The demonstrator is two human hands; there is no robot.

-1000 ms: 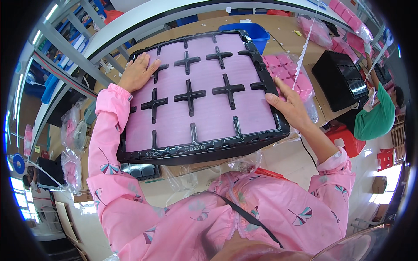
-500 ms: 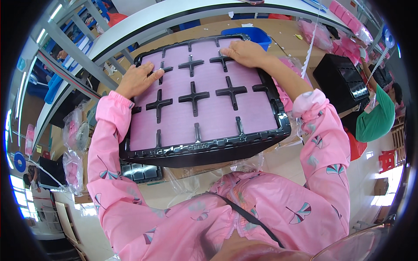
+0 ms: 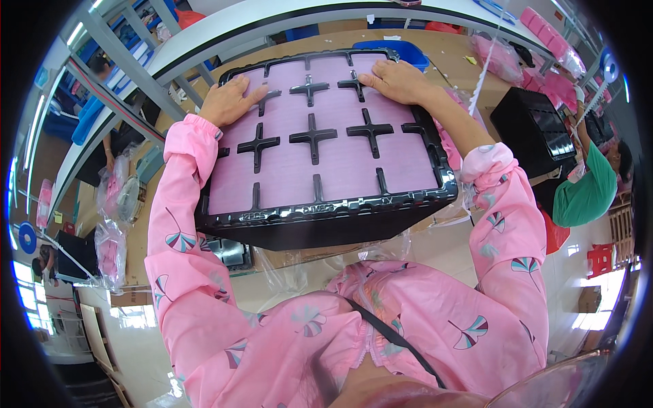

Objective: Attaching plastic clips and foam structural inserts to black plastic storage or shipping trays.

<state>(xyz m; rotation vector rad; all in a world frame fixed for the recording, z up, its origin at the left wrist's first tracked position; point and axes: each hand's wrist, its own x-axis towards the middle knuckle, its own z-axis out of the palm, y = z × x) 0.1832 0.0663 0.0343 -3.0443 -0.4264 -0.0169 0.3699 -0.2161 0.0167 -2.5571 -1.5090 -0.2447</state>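
Note:
Before me is a stack of black plastic trays (image 3: 333,231), with pink foam sheet (image 3: 279,180) showing through the openings of the top tray. Raised black crosses (image 3: 313,139) divide that tray. My left hand (image 3: 232,100) lies on its far left part, palm down, with the fingers stretched out. On the far right part rests my right hand (image 3: 396,81), its fingers extended over the foam and the rim beside a cross. Neither hand grips anything. The undersides of both hands are hidden.
A blue bin (image 3: 408,54) stands behind the stack. Another black stack (image 3: 534,129) is to the right, near a person in a green shirt (image 3: 586,190). Pink bagged pieces (image 3: 496,54) lie at the far right. A grey metal frame (image 3: 122,54) rises at the left.
The tray stack appears slightly higher and farther right in the picture. My left hand has shifted a little toward the far edge; my right hand still rests on the far right part.

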